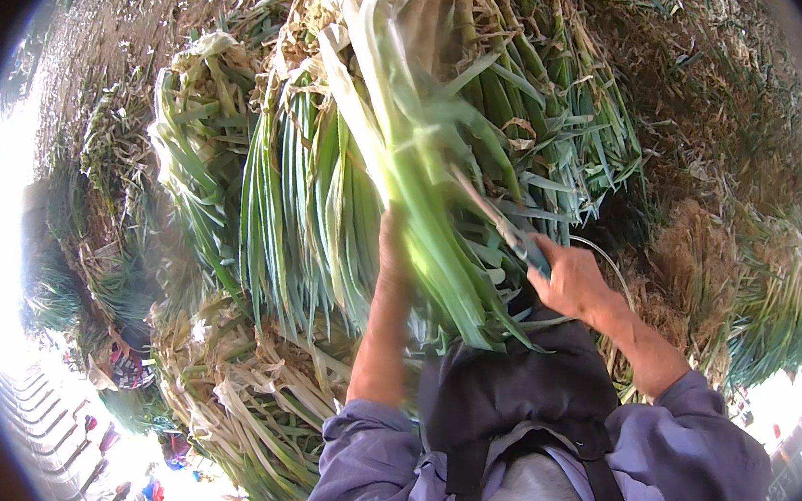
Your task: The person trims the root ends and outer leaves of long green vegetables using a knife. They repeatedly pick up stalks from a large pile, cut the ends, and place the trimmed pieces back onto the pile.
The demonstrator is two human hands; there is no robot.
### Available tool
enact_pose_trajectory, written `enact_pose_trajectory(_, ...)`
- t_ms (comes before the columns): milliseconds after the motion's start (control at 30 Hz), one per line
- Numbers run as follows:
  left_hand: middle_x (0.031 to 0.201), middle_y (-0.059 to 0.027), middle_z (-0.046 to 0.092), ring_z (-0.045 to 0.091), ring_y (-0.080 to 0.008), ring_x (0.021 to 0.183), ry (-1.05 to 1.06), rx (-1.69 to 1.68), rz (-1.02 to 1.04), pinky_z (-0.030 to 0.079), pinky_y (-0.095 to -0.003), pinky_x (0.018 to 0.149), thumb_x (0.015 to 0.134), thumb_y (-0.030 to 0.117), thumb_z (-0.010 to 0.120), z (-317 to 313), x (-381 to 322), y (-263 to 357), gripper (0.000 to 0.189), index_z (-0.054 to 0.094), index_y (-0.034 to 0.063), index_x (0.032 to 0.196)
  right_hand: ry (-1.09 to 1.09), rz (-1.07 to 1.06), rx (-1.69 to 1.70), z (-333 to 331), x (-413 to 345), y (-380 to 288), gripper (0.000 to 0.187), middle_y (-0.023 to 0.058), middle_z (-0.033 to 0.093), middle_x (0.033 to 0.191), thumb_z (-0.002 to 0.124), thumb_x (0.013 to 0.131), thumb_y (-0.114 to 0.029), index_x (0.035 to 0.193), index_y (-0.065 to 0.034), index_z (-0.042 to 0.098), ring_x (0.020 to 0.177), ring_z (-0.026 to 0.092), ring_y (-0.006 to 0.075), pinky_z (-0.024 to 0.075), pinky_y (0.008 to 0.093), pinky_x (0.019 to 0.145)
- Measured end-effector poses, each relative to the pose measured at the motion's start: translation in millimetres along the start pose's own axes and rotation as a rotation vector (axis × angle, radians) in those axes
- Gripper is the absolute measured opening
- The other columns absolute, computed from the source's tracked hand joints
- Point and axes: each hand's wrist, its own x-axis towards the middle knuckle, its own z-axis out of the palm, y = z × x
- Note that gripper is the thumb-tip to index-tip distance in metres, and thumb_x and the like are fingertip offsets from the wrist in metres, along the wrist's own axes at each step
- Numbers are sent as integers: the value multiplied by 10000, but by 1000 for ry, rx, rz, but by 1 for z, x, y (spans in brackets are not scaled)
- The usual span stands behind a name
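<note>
Across the middle lies a bunch of long green onions or leeks (415, 179), with pale stems up at the top and green leaves running down toward my lap. My left hand (394, 246) grips it from the left side; its fingers are mostly hidden behind the stalks, and motion blurs it. A knife or sickle with a brownish, narrow blade (482, 200) is held in my right hand (568, 277), fingers closed around its dark teal handle. The blade slants up and left, its tip close to the blurred leaves of the bunch.
Piled onion bundles (312, 198) rise behind the bunch, with more stalks (560, 99) at upper right. Dry trimmed stalks (242, 395) lie at lower left. Rooty bundles (698, 250) stand at right. A black apron or bag (521, 392) covers my front.
</note>
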Motion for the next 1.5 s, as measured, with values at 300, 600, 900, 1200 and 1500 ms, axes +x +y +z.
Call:
enact_pose_trajectory(300,1058,-141,712,716,-275,901,-147,25,58,625,-421,767,967,672,533,4,3,4,721,588,52,1332,78,-97,70,18,76,-13,376,237,705,855,651,908,-231,1235,-53,601,857,675,467,533,527,761)
enact_pose_trajectory(600,865,-131,643,616,-271,684,-72,-111,137,517,-394,611,988,650,444,-4,5,-1,651,612,37,1128,174,47,60,6,124,-42,394,265,697,857,620,923,-293,1204,-20,581,852,667,493,526,560,773)
enact_pose_trajectory(900,913,-106,675,655,-234,727,68,82,243,548,-346,607,1034,489,453,5,-4,6,509,626,32,1176,93,-5,21,13,137,-37,388,275,695,870,626,921,-254,1239,-35,591,839,676,476,538,554,763)
enact_pose_trajectory(1200,1111,-148,693,695,-262,909,112,64,88,593,-398,792,1019,537,480,5,-10,12,618,586,14,1329,16,-28,94,-37,255,-47,357,184,654,684,536,915,-290,782,19,655,552,623,335,495,491,567)
enact_pose_trajectory(1500,1112,-164,702,710,-265,950,-7,161,-103,609,-406,850,944,474,664,30,-5,8,604,586,5,1317,-54,-54,-62,-5,11,6,397,228,700,769,662,927,-300,1206,-23,602,740,687,454,546,533,688)
